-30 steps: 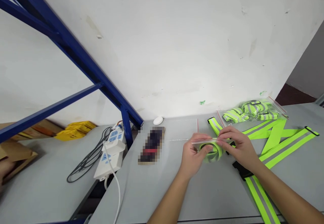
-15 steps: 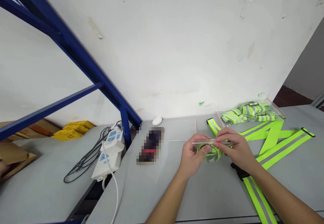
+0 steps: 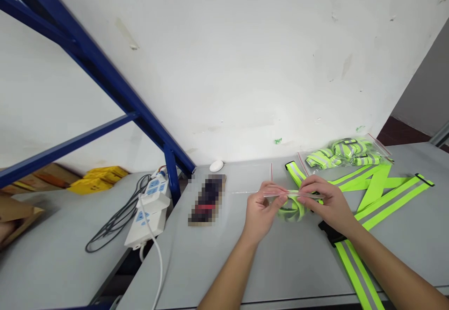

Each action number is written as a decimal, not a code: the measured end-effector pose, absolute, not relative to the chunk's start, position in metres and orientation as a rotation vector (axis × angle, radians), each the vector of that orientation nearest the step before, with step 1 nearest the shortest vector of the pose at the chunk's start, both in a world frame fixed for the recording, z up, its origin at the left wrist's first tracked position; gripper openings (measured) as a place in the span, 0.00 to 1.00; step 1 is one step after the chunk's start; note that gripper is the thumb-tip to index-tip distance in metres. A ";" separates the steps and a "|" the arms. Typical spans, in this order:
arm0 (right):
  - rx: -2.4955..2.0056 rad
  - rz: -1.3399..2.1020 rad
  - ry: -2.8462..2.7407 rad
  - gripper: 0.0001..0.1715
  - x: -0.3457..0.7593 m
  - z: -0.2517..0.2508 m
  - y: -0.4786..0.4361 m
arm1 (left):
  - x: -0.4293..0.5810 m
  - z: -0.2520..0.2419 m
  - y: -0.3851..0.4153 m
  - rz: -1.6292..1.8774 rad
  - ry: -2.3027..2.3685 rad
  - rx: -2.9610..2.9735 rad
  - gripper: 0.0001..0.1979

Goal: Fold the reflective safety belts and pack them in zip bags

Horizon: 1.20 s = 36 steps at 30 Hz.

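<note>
A clear zip-lock bag (image 3: pixel 292 212) with a rolled yellow-green reflective strap inside hangs between my hands, over the grey table. My left hand (image 3: pixel 264 209) pinches the left part of its zip edge between thumb and fingers. My right hand (image 3: pixel 322 200) pinches the same edge farther right. Beyond and to the right lie loose reflective straps (image 3: pixel 389 198) with a grey stripe and black buckles, partly behind my right forearm. Several filled bags of rolled straps (image 3: pixel 345 153) rest near the wall.
Left of my hands lies a blurred-out dark item (image 3: pixel 207 200), with a white oval object (image 3: pixel 216 165) behind it. White power strips (image 3: pixel 149 207) with cables sit by the blue metal frame (image 3: pixel 171 169). Yellow packets (image 3: pixel 98 179) lie on the table at far left.
My left hand has slid left along the bag's zip edge, away from my right hand, which keeps its pinch. The whole view has shifted slightly.
</note>
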State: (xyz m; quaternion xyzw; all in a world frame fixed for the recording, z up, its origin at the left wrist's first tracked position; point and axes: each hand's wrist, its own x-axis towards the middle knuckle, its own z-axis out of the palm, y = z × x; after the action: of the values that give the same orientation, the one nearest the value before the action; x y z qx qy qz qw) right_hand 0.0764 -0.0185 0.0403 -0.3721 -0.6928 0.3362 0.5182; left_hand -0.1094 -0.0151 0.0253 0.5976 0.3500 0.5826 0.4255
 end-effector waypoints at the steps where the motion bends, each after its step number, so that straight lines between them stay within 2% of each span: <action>1: -0.903 0.800 -1.660 0.04 0.076 0.041 -0.019 | -0.109 0.025 -0.016 1.449 0.872 1.494 0.05; 10: -0.887 0.676 -1.726 0.03 0.070 0.045 -0.022 | -0.107 0.027 -0.025 1.288 0.808 1.582 0.10; 18: -0.894 0.557 -1.768 0.04 0.068 0.041 -0.021 | -0.108 0.030 -0.021 1.492 0.817 1.615 0.03; 27: -0.909 0.783 -1.729 0.07 0.073 0.046 -0.019 | -0.104 0.030 -0.022 1.495 0.884 1.652 0.02; 36: -0.885 0.977 -1.620 0.07 0.081 0.040 -0.014 | -0.111 0.031 -0.018 1.476 0.857 1.576 0.07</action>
State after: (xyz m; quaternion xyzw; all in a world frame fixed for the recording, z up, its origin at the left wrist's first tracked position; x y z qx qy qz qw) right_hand 0.0812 -0.0145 0.0399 -0.3662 -0.6707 0.4043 0.5026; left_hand -0.1112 -0.0182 0.0312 0.6224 0.3384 0.5830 0.3977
